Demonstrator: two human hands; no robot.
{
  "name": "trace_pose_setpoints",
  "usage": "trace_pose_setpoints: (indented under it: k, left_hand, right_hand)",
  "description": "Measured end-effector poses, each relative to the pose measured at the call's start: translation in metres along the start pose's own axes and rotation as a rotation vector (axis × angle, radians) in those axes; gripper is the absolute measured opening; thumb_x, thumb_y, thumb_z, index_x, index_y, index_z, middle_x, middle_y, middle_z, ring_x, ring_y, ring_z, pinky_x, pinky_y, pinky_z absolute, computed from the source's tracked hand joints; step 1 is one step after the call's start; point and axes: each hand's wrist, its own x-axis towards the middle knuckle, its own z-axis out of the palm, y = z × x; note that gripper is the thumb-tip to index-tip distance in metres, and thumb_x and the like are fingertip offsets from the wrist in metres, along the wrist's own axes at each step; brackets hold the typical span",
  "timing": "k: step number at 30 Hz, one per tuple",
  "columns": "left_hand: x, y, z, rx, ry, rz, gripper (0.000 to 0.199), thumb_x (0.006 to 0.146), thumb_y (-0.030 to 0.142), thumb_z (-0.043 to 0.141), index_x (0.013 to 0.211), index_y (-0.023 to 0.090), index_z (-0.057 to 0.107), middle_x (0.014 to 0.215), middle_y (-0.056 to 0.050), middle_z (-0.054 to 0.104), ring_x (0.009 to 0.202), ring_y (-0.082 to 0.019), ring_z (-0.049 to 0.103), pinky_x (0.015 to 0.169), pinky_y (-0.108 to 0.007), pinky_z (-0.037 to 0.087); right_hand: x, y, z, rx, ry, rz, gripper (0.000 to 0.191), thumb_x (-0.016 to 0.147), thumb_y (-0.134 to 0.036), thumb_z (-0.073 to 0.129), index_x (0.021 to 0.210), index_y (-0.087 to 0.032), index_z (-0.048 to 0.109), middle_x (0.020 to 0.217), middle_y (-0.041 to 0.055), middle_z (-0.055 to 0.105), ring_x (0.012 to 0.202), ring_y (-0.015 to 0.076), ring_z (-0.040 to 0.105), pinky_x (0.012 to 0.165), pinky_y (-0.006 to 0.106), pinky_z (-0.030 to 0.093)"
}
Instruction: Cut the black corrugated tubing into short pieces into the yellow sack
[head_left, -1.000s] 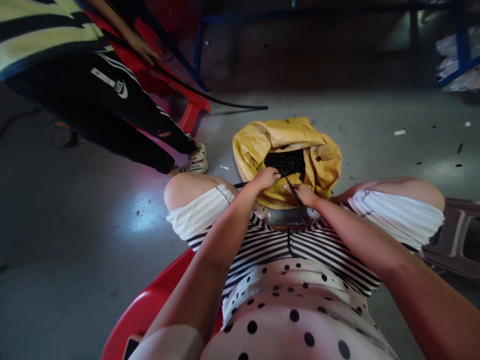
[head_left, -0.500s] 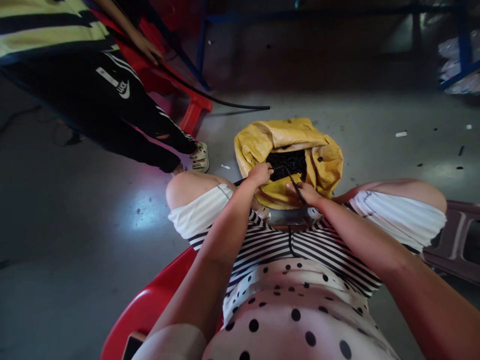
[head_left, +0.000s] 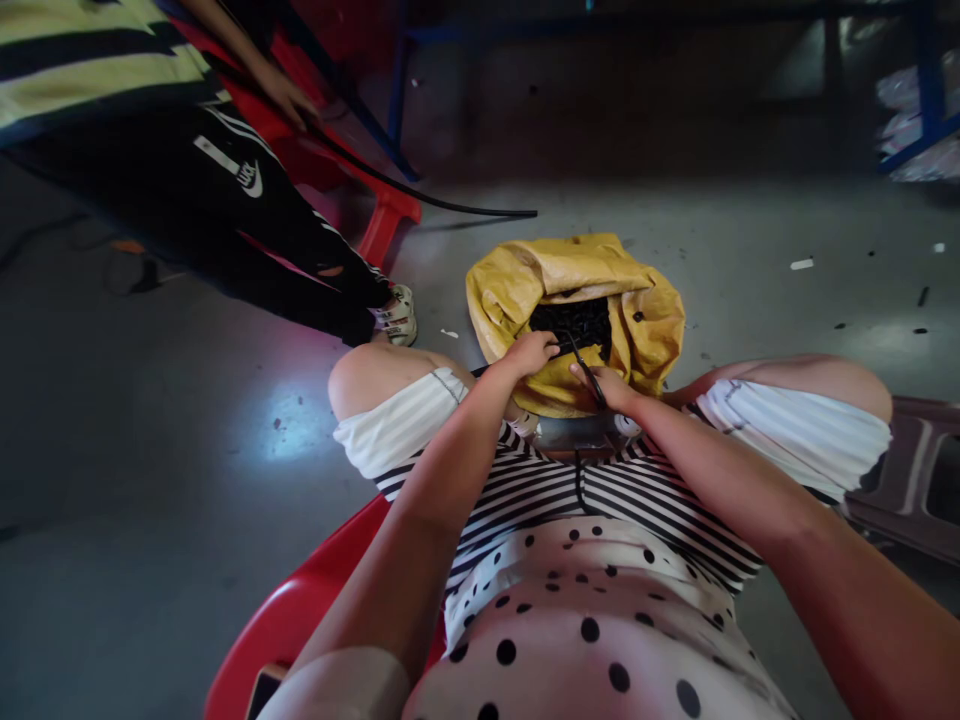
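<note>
Between my knees a yellow woven sack (head_left: 499, 290) stands with its mouth rolled open, several short black pieces (head_left: 581, 318) lying inside. My left hand (head_left: 534, 354) is closed over the sack's near left rim, gripping a thin black tube (head_left: 480, 371) that shows behind my wrist; its cut end is mostly hidden by my fingers. In my right hand (head_left: 613, 388), at the near right rim, is a dark pair of scissors (head_left: 586, 370). Its blades point up and left over the sack's opening, close to my left fingertips.
At the left stands another person (head_left: 262, 230), one hand on a long black tube (head_left: 465, 209) above a red stool (head_left: 386, 215). Blue metal legs (head_left: 397, 90) rise behind. A grey plastic stool (head_left: 911, 470) is at my right. Small scraps (head_left: 802, 265) dot the floor.
My left hand has moved slightly right, closer to the scissors, and less black tube shows beyond its fingers. The right hand stays nearly in place. The view has shifted a little.
</note>
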Motion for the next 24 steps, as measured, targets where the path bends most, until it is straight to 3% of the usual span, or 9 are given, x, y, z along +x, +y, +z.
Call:
trace_pose_setpoints:
  k: [5, 10, 14, 17, 24]
  left_hand:
    - [0.003, -0.008, -0.003, 0.086, -0.010, -0.023, 0.029, 0.102, 0.031, 0.060, 0.122, 0.019, 0.078, 0.128, -0.011, 0.077, 0.118, -0.024, 0.070, 0.101, -0.030, 0.052]
    - [0.000, -0.011, -0.006, 0.120, -0.036, -0.060, 0.027, 0.101, 0.030, 0.061, 0.120, 0.020, 0.078, 0.125, -0.011, 0.078, 0.114, -0.025, 0.071, 0.097, -0.030, 0.052]
    - [-0.003, -0.008, -0.010, 0.130, 0.000, -0.114, 0.029, 0.103, 0.032, 0.058, 0.123, 0.021, 0.076, 0.127, -0.011, 0.077, 0.114, -0.025, 0.072, 0.094, -0.031, 0.053]
    - [-0.004, -0.005, -0.013, 0.143, 0.078, -0.154, 0.031, 0.105, 0.034, 0.054, 0.122, 0.020, 0.076, 0.127, -0.013, 0.076, 0.114, -0.026, 0.072, 0.092, -0.032, 0.053]
    - [-0.002, -0.001, -0.006, 0.097, 0.044, -0.058, 0.032, 0.104, 0.032, 0.056, 0.126, 0.020, 0.075, 0.131, -0.011, 0.076, 0.120, -0.025, 0.070, 0.099, -0.030, 0.052]
  right_hand:
    - [-0.002, -0.005, -0.001, -0.038, 0.035, 0.050, 0.070, 0.096, -0.080, 0.046, 0.069, -0.018, 0.065, 0.065, 0.0061, 0.062, 0.067, 0.0197, 0.059, 0.065, 0.029, 0.040]
    - [0.001, 0.000, 0.000, -0.116, 0.091, 0.027, 0.072, 0.094, -0.082, 0.047, 0.063, -0.019, 0.062, 0.062, 0.0066, 0.060, 0.064, 0.0191, 0.057, 0.061, 0.030, 0.035]
    - [0.002, 0.006, 0.000, -0.059, 0.058, 0.030, 0.071, 0.092, -0.083, 0.050, 0.075, -0.017, 0.070, 0.071, 0.0079, 0.067, 0.071, 0.0213, 0.063, 0.064, 0.029, 0.040]
    - [0.002, 0.011, 0.001, 0.025, -0.006, 0.024, 0.068, 0.093, -0.081, 0.052, 0.092, -0.018, 0.076, 0.085, 0.0103, 0.074, 0.084, 0.0256, 0.069, 0.076, 0.032, 0.047]
    - [0.002, 0.005, 0.001, 0.034, -0.009, -0.028, 0.064, 0.097, -0.075, 0.052, 0.107, -0.019, 0.080, 0.094, 0.0148, 0.079, 0.104, 0.0335, 0.071, 0.095, 0.043, 0.050]
